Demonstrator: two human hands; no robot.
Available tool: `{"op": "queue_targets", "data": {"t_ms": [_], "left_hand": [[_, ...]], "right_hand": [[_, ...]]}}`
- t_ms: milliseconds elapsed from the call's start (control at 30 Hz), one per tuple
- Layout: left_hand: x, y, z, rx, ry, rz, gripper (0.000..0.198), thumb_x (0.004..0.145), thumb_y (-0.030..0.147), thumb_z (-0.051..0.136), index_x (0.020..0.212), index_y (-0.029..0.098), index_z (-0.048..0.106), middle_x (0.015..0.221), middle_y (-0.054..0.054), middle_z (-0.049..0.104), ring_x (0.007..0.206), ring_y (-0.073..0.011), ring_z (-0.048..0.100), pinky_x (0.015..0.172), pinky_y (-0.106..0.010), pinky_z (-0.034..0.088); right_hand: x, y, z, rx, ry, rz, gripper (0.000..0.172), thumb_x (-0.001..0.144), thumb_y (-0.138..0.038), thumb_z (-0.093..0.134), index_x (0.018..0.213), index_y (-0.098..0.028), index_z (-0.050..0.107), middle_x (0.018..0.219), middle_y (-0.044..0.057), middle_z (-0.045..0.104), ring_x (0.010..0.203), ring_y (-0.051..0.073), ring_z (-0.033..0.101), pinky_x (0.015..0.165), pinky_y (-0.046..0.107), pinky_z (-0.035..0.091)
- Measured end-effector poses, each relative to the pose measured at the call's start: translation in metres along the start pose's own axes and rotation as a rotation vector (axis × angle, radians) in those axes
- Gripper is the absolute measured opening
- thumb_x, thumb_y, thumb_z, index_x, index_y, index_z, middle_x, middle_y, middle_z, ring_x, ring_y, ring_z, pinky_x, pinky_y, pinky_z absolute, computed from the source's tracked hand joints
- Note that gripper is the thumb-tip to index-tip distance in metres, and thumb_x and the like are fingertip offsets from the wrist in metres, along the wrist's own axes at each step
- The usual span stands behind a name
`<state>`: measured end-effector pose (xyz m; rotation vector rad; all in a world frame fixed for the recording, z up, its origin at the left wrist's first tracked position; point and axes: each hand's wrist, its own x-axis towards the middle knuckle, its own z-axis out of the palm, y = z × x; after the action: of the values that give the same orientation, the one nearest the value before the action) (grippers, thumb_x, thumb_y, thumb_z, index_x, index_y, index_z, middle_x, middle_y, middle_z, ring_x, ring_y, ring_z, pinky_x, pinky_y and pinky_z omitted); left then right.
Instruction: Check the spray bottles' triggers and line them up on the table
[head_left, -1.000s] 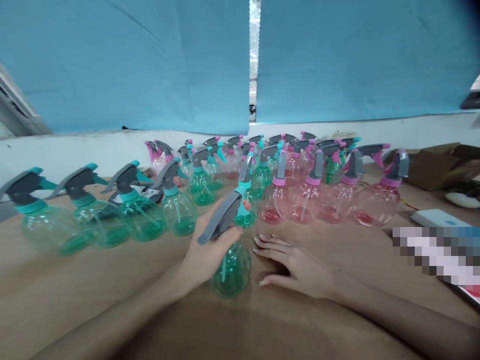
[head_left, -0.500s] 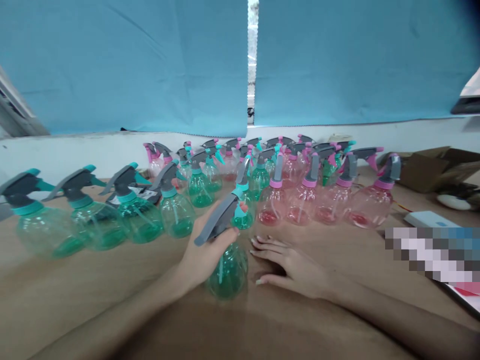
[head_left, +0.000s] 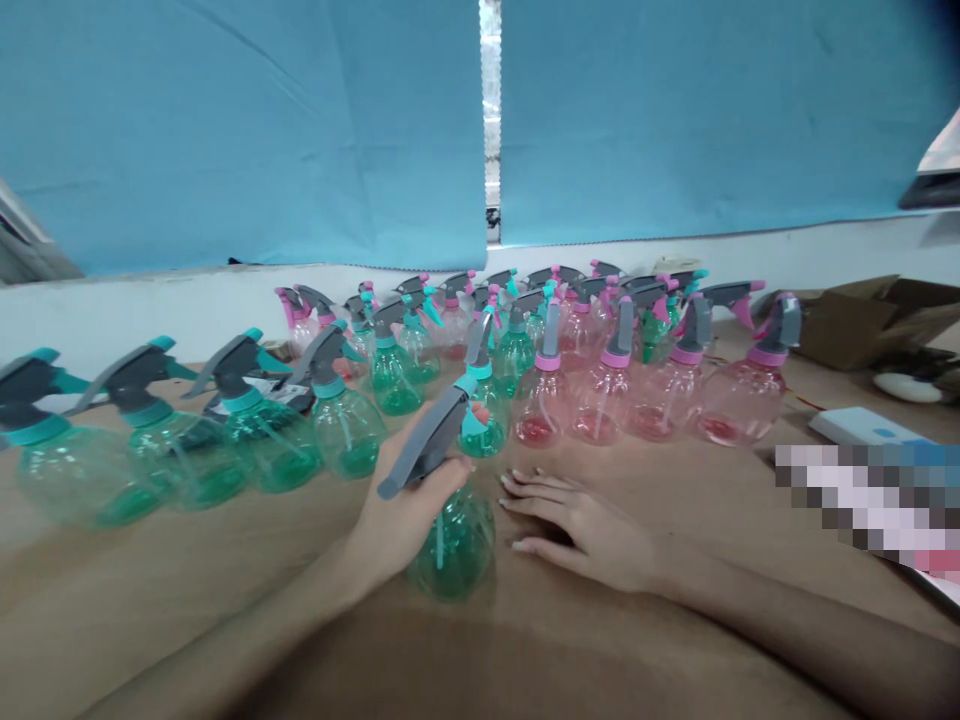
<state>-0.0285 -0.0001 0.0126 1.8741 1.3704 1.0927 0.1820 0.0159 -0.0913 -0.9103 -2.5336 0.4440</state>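
In the middle of the table [head_left: 360,650], my left hand [head_left: 409,500] is wrapped round the neck of a green spray bottle [head_left: 454,550] with a grey and teal trigger head. The bottle looks upright, and my fingers hide its collar. My right hand [head_left: 592,525] rests on the wood just right of it, fingers stretched out, holding nothing and apart from the bottle. Behind my left hand stands another green spray bottle [head_left: 482,435]. Closest beyond my right hand is a pink spray bottle [head_left: 538,410] with a grey and pink head.
A row of green spray bottles [head_left: 274,445] stands at left, a row of pink spray bottles [head_left: 660,405] at right. More bottles crowd the back near the wall. At far right are a cardboard box [head_left: 877,320], a white box [head_left: 866,428] and a blurred-out flat item [head_left: 870,500].
The view has turned slightly to the right, so the bottles at left sit a little further left in the picture. My hands have kept their places, the left one still round the bottle.
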Motion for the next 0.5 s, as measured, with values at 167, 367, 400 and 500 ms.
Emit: {"op": "queue_targets", "data": {"t_ms": [167,367,400,500], "left_hand": [[-0.0004,-0.0035,0.0002,0.029,-0.003,-0.01,0.013,0.076,0.031,0.051,0.08,0.022,0.059,0.068,0.001,0.06,0.065,-0.0173,0.057,0.059,-0.028,0.042],[0.0,-0.0031,-0.0013,0.027,-0.012,-0.006,0.02,0.076,0.031,0.051,0.091,0.023,0.061,0.067,0.002,0.06,0.062,-0.0176,0.057,0.058,-0.029,0.043],[-0.0002,-0.0028,-0.0015,0.035,-0.012,-0.007,0.02,0.076,0.031,0.052,0.092,0.023,0.061,0.067,0.002,0.06,0.063,-0.018,0.058,0.059,-0.029,0.043],[-0.0011,-0.0029,-0.0018,0.067,-0.028,-0.024,0.014,0.077,0.031,0.051,0.081,0.024,0.061,0.069,0.001,0.061,0.065,-0.0183,0.059,0.059,-0.029,0.043]], "right_hand": [[-0.0006,-0.0008,0.0004,-0.018,0.001,0.013,0.049,0.092,-0.049,0.043,0.132,-0.021,0.049,0.139,0.005,0.048,0.132,0.022,0.037,0.11,0.041,0.031],[-0.0004,0.0004,0.0011,-0.002,0.013,0.001,0.047,0.092,-0.048,0.044,0.132,-0.024,0.049,0.138,0.004,0.048,0.131,0.022,0.038,0.109,0.043,0.032],[-0.0004,0.0008,0.0013,-0.001,0.012,0.003,0.047,0.092,-0.048,0.044,0.132,-0.024,0.049,0.138,0.005,0.048,0.131,0.022,0.038,0.109,0.043,0.032],[-0.0006,0.0019,0.0016,0.0,0.005,0.01,0.048,0.092,-0.048,0.044,0.133,-0.023,0.049,0.138,0.005,0.048,0.131,0.022,0.038,0.109,0.044,0.032]]}}
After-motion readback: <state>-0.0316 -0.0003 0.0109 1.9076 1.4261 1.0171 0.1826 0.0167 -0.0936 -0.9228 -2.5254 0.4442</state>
